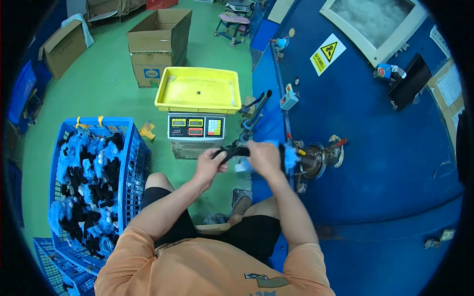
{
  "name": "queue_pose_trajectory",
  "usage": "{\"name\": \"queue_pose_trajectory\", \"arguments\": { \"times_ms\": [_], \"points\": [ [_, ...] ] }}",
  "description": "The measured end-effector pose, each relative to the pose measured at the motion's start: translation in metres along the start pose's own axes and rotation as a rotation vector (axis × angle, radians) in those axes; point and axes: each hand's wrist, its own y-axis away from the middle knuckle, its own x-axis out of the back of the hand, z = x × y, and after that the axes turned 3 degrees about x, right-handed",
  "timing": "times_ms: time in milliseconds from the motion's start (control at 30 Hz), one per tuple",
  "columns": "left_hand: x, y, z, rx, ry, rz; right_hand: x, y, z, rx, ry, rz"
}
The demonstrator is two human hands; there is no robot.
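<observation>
Centre frame: left hand [210, 165] closed on black end of plush piece [247, 150]; right hand [265, 157] closed on its blue end, just beside metal nozzle [313, 160] of blue machine [375, 148]. Above: scale [196, 127] bearing yellow tray [197, 90]. Lower left: blue crate [134, 163] holding blue-black plush.

Orange short-sleeved T-shirt, small printed patch on back; black shorts; forearms bare.

green floor [108, 89] fills the left and middle of the frame. cardboard boxes [158, 44] stand at the top, a small stool [233, 22] top centre. a blue machine wall [375, 148] with a framed window [373, 19] covers the right.
</observation>
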Motion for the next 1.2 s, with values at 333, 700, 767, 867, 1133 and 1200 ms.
{"name": "queue_pose_trajectory", "arguments": {
  "times_ms": [333, 700, 767, 867, 1133, 1200],
  "points": [
    [-0.024, -0.003, 0.012, 0.061, 0.105, -0.178, 0.0, 0.018, 0.033, -0.052, 0.051, -0.05],
    [-0.011, -0.008, 0.014, 0.124, 0.298, -0.278, -0.005, 0.008, 0.007, -0.004, 0.028, 0.044],
    [-0.013, -0.005, 0.016, -0.001, 0.135, -0.187, -0.005, 0.005, 0.002, 0.011, 0.015, 0.063],
    [-0.014, 0.001, 0.014, -0.126, -0.025, -0.094, -0.007, 0.005, 0.004, 0.029, 0.001, 0.082],
    [-0.035, 0.006, -0.002, 0.006, 0.248, -0.184, -0.003, 0.021, 0.044, 0.045, -0.204, 0.088],
    [-0.037, 0.002, -0.008, 0.014, 0.231, -0.203, -0.003, 0.015, 0.043, -0.002, -0.388, 0.031]
  ]
}}
